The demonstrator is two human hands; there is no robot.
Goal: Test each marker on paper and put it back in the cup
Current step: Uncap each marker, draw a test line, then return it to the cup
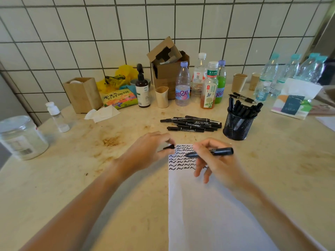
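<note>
Now the right hand (215, 162) holds a slim black marker (211, 152) in a closed grip, its tip over the white paper (208, 211) with rows of wavy black lines. The left hand (150, 149) pinches the small black cap (170, 147). More markers (192, 124) lie on the stained stone table (90, 178) beside the round mesh cup (237, 126)

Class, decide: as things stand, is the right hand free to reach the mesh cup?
Probably yes: the right hand holds a marker, and bare table lies between it and the mesh cup.
</note>
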